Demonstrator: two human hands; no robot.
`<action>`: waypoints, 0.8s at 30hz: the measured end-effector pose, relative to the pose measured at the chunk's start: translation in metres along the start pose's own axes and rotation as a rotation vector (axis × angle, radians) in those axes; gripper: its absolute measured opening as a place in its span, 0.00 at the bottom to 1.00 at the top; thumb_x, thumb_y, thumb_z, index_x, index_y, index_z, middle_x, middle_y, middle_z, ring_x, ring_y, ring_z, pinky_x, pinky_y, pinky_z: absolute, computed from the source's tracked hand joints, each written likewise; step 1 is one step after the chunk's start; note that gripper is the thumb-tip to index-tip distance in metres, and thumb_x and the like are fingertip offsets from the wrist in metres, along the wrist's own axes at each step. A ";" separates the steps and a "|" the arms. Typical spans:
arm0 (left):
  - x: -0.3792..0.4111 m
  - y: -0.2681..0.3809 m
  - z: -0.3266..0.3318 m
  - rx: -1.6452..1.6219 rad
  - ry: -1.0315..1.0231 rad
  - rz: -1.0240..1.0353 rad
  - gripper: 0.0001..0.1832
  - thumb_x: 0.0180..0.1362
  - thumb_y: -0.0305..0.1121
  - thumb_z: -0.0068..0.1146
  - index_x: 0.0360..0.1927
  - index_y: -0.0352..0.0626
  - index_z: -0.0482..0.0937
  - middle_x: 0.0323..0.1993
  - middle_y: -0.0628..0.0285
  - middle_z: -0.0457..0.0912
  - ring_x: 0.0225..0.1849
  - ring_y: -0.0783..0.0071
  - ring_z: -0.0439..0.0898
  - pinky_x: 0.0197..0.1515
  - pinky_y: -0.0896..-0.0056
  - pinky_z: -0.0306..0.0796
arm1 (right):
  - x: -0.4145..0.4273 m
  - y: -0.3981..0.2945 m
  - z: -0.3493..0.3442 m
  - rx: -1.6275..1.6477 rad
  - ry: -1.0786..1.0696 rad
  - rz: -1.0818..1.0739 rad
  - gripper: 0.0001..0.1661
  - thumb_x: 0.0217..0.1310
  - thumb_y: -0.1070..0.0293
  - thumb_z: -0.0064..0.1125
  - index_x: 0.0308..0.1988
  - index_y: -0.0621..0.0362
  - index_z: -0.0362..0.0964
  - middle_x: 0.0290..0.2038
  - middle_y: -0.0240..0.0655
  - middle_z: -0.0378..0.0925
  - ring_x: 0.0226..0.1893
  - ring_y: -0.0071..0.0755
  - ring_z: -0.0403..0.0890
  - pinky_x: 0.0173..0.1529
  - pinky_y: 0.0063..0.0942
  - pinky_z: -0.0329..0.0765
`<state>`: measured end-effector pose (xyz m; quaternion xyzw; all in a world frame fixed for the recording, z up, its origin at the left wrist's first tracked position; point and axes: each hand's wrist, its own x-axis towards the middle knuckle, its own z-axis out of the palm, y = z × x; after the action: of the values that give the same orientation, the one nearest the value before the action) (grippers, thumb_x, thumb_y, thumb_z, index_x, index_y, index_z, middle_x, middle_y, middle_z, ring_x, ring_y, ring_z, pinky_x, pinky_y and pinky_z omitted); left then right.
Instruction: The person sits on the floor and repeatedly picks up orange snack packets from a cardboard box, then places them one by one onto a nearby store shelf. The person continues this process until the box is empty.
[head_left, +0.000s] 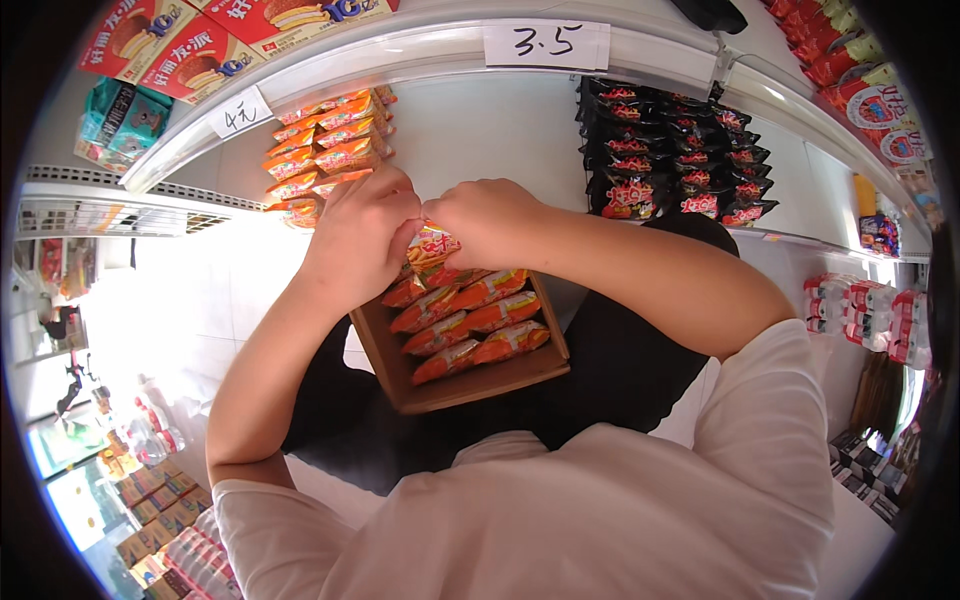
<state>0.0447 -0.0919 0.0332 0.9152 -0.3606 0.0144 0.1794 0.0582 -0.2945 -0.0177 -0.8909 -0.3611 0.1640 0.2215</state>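
Observation:
Between my left hand (369, 236) and my right hand (484, 223), an orange snack packet (433, 246) is pinched near its top edge. My fingers hide part of it. Just below is a brown cardboard box (525, 373) on my lap, holding several similar orange packets (471, 322) in two rows. Its far end is hidden by my hands and the held packet. Beyond my left hand, more orange packets (345, 135) stand in two rows on the white shelf (484, 127).
Black snack packets (679, 154) stand in rows at the shelf's right. An upper shelf edge (420, 61) with handwritten price tags (547, 45) crosses above my hands. Red boxes of pies (202, 56) sit on that upper shelf. Bottled drinks in shrink wrap (862, 311) lie at far right.

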 end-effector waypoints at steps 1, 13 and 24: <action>0.000 -0.003 -0.002 -0.063 0.048 0.009 0.03 0.57 0.22 0.63 0.34 0.39 0.80 0.40 0.55 0.79 0.46 0.50 0.81 0.48 0.50 0.73 | 0.000 -0.003 -0.003 0.030 -0.010 0.008 0.31 0.45 0.58 0.82 0.49 0.60 0.81 0.42 0.46 0.86 0.45 0.53 0.87 0.48 0.44 0.84; -0.011 -0.050 -0.007 -0.727 -0.236 -0.544 0.37 0.63 0.47 0.71 0.66 0.32 0.71 0.50 0.53 0.83 0.52 0.64 0.84 0.54 0.64 0.77 | 0.006 0.015 -0.037 0.699 0.026 0.230 0.29 0.53 0.65 0.80 0.52 0.67 0.80 0.44 0.43 0.88 0.44 0.34 0.89 0.50 0.35 0.83; -0.010 -0.025 -0.029 -1.488 0.065 -0.839 0.28 0.64 0.34 0.71 0.64 0.35 0.73 0.52 0.58 0.85 0.49 0.72 0.87 0.49 0.65 0.83 | 0.014 0.000 -0.025 1.500 0.250 0.263 0.26 0.69 0.68 0.69 0.60 0.68 0.73 0.54 0.42 0.83 0.52 0.36 0.86 0.58 0.37 0.84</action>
<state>0.0576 -0.0588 0.0504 0.6161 0.0976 -0.2675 0.7344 0.0793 -0.2914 0.0014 -0.5499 -0.0168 0.2880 0.7838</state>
